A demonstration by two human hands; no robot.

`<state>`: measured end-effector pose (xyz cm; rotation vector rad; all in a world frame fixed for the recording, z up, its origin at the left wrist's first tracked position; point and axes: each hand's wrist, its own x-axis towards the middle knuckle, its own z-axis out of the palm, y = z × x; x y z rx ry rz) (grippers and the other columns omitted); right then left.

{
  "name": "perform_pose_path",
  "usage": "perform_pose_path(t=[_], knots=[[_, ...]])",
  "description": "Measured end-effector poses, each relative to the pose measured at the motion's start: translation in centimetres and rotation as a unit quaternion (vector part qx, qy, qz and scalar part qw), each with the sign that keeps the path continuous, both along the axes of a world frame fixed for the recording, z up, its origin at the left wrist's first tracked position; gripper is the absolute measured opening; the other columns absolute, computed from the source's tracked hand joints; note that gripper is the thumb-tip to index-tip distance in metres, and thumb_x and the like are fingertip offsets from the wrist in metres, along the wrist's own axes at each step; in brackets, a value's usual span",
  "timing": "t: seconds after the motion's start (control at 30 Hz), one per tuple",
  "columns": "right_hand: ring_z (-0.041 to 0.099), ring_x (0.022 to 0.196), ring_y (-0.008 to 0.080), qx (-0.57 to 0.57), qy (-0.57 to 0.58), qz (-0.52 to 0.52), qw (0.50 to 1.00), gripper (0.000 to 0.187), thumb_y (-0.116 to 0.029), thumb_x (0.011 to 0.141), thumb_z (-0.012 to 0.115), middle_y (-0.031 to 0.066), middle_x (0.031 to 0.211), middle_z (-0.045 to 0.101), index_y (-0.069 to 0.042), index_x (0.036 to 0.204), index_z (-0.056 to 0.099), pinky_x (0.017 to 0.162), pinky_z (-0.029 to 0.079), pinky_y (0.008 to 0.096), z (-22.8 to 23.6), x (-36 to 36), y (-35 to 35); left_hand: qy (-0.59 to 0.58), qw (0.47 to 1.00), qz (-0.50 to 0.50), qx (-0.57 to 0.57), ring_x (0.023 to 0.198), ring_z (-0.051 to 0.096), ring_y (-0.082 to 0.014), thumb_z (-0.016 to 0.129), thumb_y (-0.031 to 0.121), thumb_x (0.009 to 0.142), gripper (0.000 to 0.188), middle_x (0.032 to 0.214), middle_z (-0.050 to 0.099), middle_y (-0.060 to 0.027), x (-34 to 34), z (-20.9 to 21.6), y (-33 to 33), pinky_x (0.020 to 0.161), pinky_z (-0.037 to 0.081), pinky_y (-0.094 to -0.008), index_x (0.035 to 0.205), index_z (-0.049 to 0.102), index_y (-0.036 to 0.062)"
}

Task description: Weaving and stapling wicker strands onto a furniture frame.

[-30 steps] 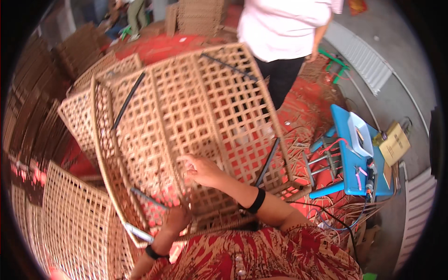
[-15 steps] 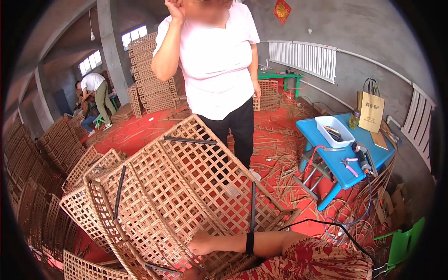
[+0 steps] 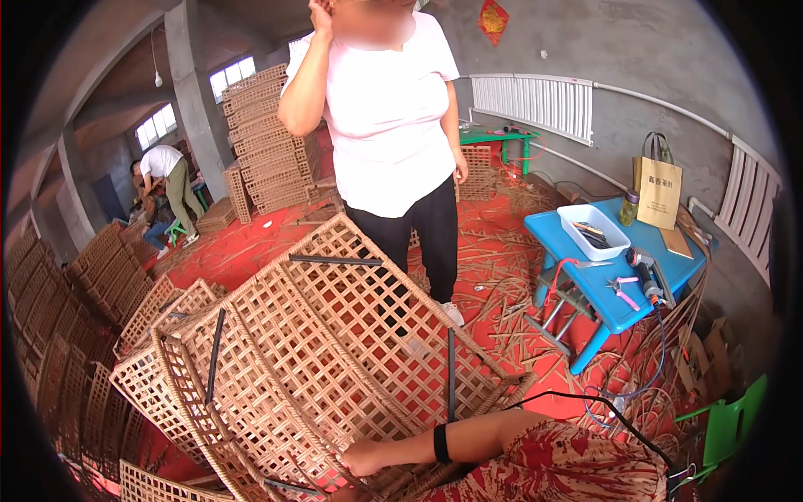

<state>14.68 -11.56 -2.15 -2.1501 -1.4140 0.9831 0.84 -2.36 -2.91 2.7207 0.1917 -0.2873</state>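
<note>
A large woven lattice basket (image 3: pixel 314 335), tan with braided ridges, lies tilted across the space in front of me. Dark bars are fixed to it, among them one bar (image 3: pixel 335 260) near its far corner and another (image 3: pixel 216 356) on its left part. From the lower right my right forearm, with a black band round it, reaches over the basket's near part. My right hand (image 3: pixel 365 458) is closed against the lattice; what its fingers hold, if anything, is hidden. Only a sliver of my left hand (image 3: pixel 351 494) shows at the lower edge, its fingers out of sight.
Beyond the basket stands a person in a white shirt (image 3: pixel 381 125). At right, a blue table (image 3: pixel 556 224) bears a white tub, pliers and a power tool. A green chair (image 3: pixel 736 422) is at lower right. Lattice pieces are stacked at left; cane scraps litter the red floor.
My right hand has shifted slightly down the lattice, toward me. The view has turned a little. The basket and the standing person stay nearly as before.
</note>
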Motion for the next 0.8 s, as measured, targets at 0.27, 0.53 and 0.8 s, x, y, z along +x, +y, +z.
perform_pose_path(t=[0.27,0.53,0.8], knots=[[0.063,0.049,0.0227,0.006,0.174,-0.057,0.983,0.015,-0.008,0.077,0.051,0.0143,0.06,0.063,0.003,0.076,0.061,0.042,0.051,0.0347,1.0,-0.6,-1.0,-0.003,1.0,-0.01,0.0,0.077,0.064,-0.0335,0.056,0.038,0.084,0.036,0.083,0.066,-0.0186,1.0,0.3,-0.1,0.067,0.049,-0.0452,0.091,0.067,0.0037],[0.063,0.049,0.0199,-0.007,0.278,-0.079,0.957,0.014,-0.013,0.079,0.053,0.0117,0.06,0.062,0.0,0.081,0.06,0.041,0.049,0.0328,0.0,-1.6,-0.5,0.001,1.0,-0.014,-0.006,0.076,0.064,-0.0333,0.057,0.037,0.084,0.036,0.082,0.066,-0.0185,1.1,0.8,0.0,0.066,0.049,-0.0449,0.09,0.067,0.0035],[0.063,0.049,0.0195,-0.024,0.306,-0.085,0.948,0.015,-0.014,0.08,0.054,0.0111,0.06,0.062,-0.001,0.082,0.06,0.041,0.049,0.0321,-0.4,-2.1,-0.4,0.0,1.0,-0.017,-0.008,0.075,0.064,-0.0331,0.057,0.037,0.083,0.035,0.082,0.066,-0.0185,1.3,0.8,0.0,0.065,0.049,-0.0447,0.09,0.067,0.0033]])
